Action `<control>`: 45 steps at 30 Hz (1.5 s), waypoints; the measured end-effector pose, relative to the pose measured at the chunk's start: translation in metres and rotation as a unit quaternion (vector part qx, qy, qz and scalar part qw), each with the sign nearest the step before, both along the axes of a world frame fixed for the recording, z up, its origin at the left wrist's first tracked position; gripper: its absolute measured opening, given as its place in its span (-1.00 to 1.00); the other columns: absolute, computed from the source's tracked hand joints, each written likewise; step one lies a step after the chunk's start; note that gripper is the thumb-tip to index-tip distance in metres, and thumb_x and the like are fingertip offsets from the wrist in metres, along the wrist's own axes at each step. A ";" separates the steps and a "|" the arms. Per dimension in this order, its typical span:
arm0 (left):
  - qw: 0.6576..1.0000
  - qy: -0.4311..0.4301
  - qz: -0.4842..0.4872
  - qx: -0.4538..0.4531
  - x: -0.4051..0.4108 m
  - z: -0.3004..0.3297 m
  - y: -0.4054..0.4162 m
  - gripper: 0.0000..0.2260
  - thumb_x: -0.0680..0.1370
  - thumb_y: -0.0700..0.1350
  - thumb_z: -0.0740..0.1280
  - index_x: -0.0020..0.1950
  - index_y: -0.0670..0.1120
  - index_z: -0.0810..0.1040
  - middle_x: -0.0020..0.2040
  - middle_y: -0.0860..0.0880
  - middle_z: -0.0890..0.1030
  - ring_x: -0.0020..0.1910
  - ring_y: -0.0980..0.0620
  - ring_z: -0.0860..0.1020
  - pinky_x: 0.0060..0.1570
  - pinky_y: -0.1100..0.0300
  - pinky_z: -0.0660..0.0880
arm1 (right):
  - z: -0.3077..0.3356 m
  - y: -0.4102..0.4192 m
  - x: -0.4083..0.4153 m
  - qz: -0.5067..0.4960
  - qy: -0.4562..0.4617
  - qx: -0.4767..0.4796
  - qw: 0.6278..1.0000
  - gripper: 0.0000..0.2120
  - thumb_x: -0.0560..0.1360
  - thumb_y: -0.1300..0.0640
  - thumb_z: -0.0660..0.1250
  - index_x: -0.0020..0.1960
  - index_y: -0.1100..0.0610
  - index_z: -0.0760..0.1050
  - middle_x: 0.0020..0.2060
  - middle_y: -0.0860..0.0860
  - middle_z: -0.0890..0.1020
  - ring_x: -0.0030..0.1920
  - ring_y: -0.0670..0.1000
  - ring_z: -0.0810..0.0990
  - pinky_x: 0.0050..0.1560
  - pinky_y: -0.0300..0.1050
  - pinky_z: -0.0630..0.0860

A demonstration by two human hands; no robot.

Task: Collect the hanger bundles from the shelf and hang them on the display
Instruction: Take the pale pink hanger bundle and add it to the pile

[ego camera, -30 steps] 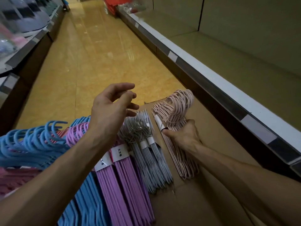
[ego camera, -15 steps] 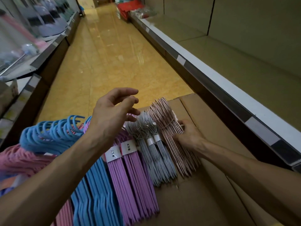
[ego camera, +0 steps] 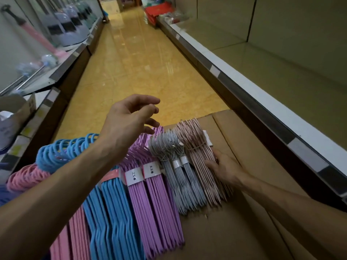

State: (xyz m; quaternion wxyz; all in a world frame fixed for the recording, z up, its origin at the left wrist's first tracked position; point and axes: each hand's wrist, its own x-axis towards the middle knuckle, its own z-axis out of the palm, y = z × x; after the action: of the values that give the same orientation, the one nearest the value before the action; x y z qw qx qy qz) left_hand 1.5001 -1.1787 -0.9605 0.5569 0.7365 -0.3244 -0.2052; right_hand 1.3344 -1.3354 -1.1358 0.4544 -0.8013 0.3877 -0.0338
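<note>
A person looks down at rows of bundled clothes hangers lying side by side on a flattened cardboard box (ego camera: 234, 231) in a shop aisle. From left to right lie pink hanger bundles (ego camera: 75, 231), blue hanger bundles (ego camera: 105, 209), purple hanger bundles (ego camera: 150, 199) with white paper bands, grey hanger bundles (ego camera: 180, 181), and a pale pink hanger bundle (ego camera: 202, 162) at the right end, all with their hooks pointing away from the person.

The right hand (ego camera: 223, 169) rests at the right edge of the pale pink hanger bundle, its grip curled against the bundle's side with the thumb lying on top; the bundle lies flat on the cardboard, touching the grey bundles.

The left hand (ego camera: 129, 124) hovers above the purple hooks, its grip loose and holding nothing, fingers spread and slightly bent.

Beyond the cardboard runs a glossy yellow floor (ego camera: 135, 62). An olive-coloured shelf (ego camera: 281, 76) with a white edge strip runs along the right. Shelving on the left holds blurred goods.
</note>
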 end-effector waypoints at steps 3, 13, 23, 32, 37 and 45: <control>0.999 -0.035 -0.007 0.025 0.001 -0.004 0.000 -0.85 0.62 -0.19 0.31 0.10 -0.04 0.64 -0.01 -0.05 0.66 -0.16 -0.02 0.68 -0.14 0.09 0.62 | 0.006 -0.002 -0.004 -0.006 0.015 -0.035 0.999 -0.45 0.60 -0.06 0.28 0.53 0.03 0.23 0.40 0.07 0.45 0.36 0.12 0.46 0.36 0.17 0.45; 0.994 -0.090 0.024 0.053 0.019 -0.002 0.045 -0.84 0.63 -0.17 0.28 0.15 -0.02 0.61 -0.01 -0.01 0.65 -0.18 0.12 0.67 -0.19 0.20 0.61 | 0.046 0.040 -0.008 0.014 -0.069 -0.118 0.990 -0.91 0.58 0.02 0.30 -0.01 0.01 0.41 -0.13 -0.04 0.49 -0.16 -0.05 0.49 -0.07 0.02 0.58; 0.988 -0.105 0.092 0.061 0.049 0.002 0.141 -0.88 0.61 -0.19 0.31 0.05 -0.05 0.64 -0.08 -0.11 0.65 -0.27 0.09 0.64 -0.20 0.16 0.58 | 0.080 0.121 0.045 0.178 -0.158 -0.107 0.965 -0.91 0.58 0.03 0.33 -0.05 0.04 0.51 -0.24 -0.06 0.57 -0.22 -0.13 0.52 -0.15 -0.13 0.50; 0.986 -0.104 0.113 0.068 0.063 0.010 0.181 -0.87 0.62 -0.11 0.29 0.09 -0.03 0.62 -0.01 -0.07 0.65 -0.20 0.06 0.65 -0.07 0.02 0.62 | 0.088 0.145 0.061 0.212 -0.174 -0.107 0.956 -0.89 0.59 0.03 0.32 -0.06 0.07 0.51 -0.28 -0.06 0.56 -0.27 -0.17 0.48 -0.20 -0.19 0.48; 0.986 -0.116 0.100 0.072 0.060 0.010 0.169 -0.88 0.62 -0.08 0.30 0.08 0.02 0.63 -0.04 -0.01 0.66 -0.19 0.10 0.65 -0.08 0.05 0.61 | 0.090 0.139 0.056 0.204 -0.168 -0.115 0.958 -0.89 0.59 0.02 0.32 -0.04 0.06 0.52 -0.25 -0.07 0.57 -0.25 -0.15 0.51 -0.17 -0.17 0.50; 0.988 -0.130 0.051 0.065 0.044 0.003 0.110 -0.86 0.63 -0.09 0.29 0.12 -0.02 0.62 -0.03 -0.02 0.65 -0.17 0.10 0.65 -0.25 0.30 0.55 | 0.084 0.106 0.024 0.172 -0.130 -0.119 0.969 -0.89 0.61 0.02 0.29 -0.01 0.05 0.51 -0.20 -0.02 0.58 -0.18 -0.06 0.56 -0.14 -0.13 0.55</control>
State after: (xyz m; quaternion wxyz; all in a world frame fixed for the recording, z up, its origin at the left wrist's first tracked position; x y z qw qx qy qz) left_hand 1.5437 -1.0685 -0.9577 0.4707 0.8069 -0.3425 -0.0998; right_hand 1.3587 -1.2294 -1.0517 0.4013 -0.8929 0.1751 -0.1050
